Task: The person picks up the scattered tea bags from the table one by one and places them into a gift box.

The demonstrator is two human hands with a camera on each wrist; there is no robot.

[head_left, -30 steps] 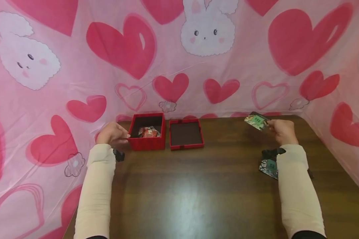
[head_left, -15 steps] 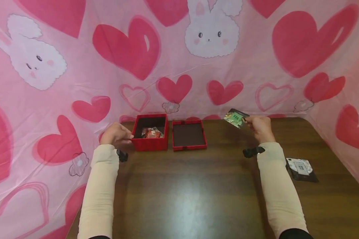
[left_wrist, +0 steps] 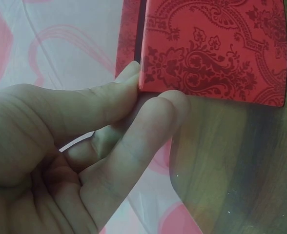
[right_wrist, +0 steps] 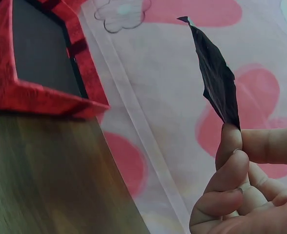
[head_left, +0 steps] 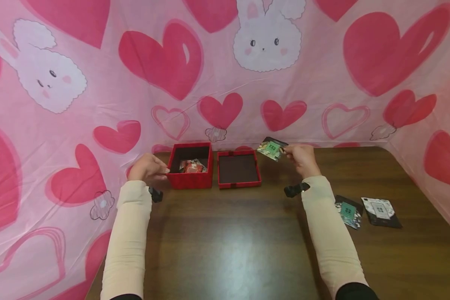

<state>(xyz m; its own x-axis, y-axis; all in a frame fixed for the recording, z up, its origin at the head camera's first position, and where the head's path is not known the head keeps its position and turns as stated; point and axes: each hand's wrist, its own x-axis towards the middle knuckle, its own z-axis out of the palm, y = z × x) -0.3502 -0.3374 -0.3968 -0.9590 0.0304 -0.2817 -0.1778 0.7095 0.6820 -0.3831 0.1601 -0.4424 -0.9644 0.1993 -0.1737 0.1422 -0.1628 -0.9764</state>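
Note:
My left hand holds the near left corner of an open red box. In the left wrist view the thumb and fingers pinch at the corner of the box's patterned wall. Several small packets, some red, lie inside the box. With thumb and fingertips, my right hand pinches one edge of a flat sachet with a green label, raised above the table. Its dark back faces the right wrist camera. Between box and sachet lies the red lid, dark inside up.
Two more sachets lie on the table at the right: one with a teal label, partly behind the right sleeve, and a white and black one. A pink heart-print cloth hangs behind the wooden table.
The right hand has moved left with the sachet, from the table's right side to just beside the lid. Both lying sachets now show. The left hand stays at the box corner.

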